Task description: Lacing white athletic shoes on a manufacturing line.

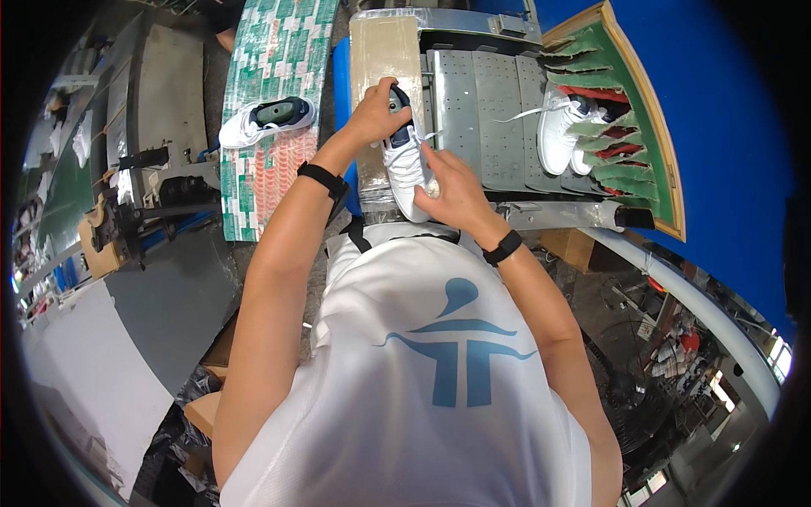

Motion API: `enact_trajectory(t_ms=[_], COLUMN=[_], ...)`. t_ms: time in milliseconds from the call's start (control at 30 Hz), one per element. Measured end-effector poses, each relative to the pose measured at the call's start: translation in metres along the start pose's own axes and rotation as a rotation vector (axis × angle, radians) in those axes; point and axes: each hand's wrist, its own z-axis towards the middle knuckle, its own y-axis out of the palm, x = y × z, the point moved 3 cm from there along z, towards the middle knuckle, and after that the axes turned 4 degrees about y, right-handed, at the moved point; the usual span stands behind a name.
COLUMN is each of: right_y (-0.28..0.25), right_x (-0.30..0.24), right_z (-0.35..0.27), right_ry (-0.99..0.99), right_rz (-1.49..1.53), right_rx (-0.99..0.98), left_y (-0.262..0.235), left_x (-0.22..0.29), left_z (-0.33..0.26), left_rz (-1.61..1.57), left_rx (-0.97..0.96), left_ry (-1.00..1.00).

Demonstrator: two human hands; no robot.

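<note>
Resting on a grey perforated metal bench, a white sneaker is held toe toward the person | a second white sneaker is laid on the patterned sheet, well apart | heel collar is gripped by left hand, fingers closed | toe side is clasped by right hand, fingers curled shut on it

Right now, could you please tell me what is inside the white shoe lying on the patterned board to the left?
A dark green shoe form fills the opening of the white shoe on the patterned board. How far it reaches toward the toe is hidden by the upper.
</note>
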Motion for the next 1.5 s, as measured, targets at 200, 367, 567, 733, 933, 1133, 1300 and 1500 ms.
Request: enact_trajectory(t_ms=[200, 367, 567, 733, 933, 1133, 1300, 1500], right_y=[-0.01, -0.044, -0.045, -0.02, -0.044, -0.042, -0.012, -0.012], right_x=[0.004, -0.022, -0.03, -0.001, 0.035, 0.011, 0.022, 0.029], right_z=[0.007, -0.038, -0.055, -0.002, -0.042, -0.048, -0.005, -0.014], right_ry=[-0.072, -0.164, 0.069, 0.033, 0.009, 0.144, 0.075, 0.084], right_rz=[-0.175, -0.312, -0.091, -0.03, -0.314, 0.106, 0.171, 0.137], right_rx=[-0.068, -0.193, -0.219, -0.064, -0.165, -0.194, -0.064, -0.116], left_y=[0.006, 0.0, 0.006, 0.001, 0.0, -0.004, 0.004, 0.004], left_x=[-0.002, -0.003, 0.001, 0.002, -0.002, 0.007, -0.001, -0.003], left_z=[0.011, 0.015, 0.013, 0.013, 0.011, 0.009, 0.014, 0.017], left_rz=[0.04, -0.006, 0.093, -0.028, -0.106, -0.028, -0.024, 0.002], left_rx=[-0.056, -0.145, -0.019, -0.086, -0.071, -0.092, -0.07, -0.049], left_ry=[-0.025, -0.109, -0.013, -0.063, -0.058, -0.089, -0.035, -0.041])
